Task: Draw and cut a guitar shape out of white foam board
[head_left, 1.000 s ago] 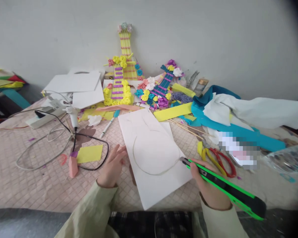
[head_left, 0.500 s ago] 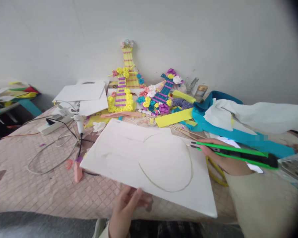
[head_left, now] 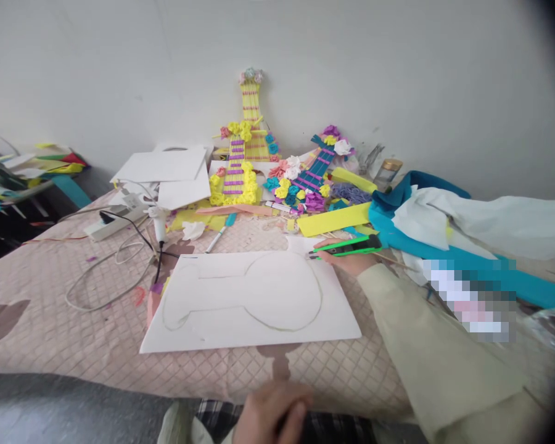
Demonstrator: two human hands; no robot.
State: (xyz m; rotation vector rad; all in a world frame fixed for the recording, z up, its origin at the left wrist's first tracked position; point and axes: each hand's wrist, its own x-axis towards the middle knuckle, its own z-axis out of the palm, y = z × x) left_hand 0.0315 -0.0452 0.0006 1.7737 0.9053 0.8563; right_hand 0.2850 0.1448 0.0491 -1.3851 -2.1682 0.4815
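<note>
A white board (head_left: pixel 222 293) lies flat on the table, with a guitar-like outline drawn on it in pencil. The rounded body of the outline is to the right and the narrow neck to the left. My right hand (head_left: pixel 351 261) holds a green and black utility knife (head_left: pixel 346 246), its tip over the board's upper right, near the curve of the outline. Whether the blade touches the board I cannot tell. Below the board's front edge, my left hand (head_left: pixel 275 407) is curled closed, apart from the board, and nothing shows in it.
Decorated paper guitars (head_left: pixel 235 166) stand against the wall. A white glue gun (head_left: pixel 159 225) and a power strip (head_left: pixel 113 223) with cables are on the left. A marker (head_left: pixel 218 237) lies behind the board. Blue crepe paper (head_left: pixel 490 271) spreads across the right.
The board, earlier tilted up and held at its front edge by my left hand, now lies flat. My left hand has let go and drawn back. My right hand and the knife have shifted left.
</note>
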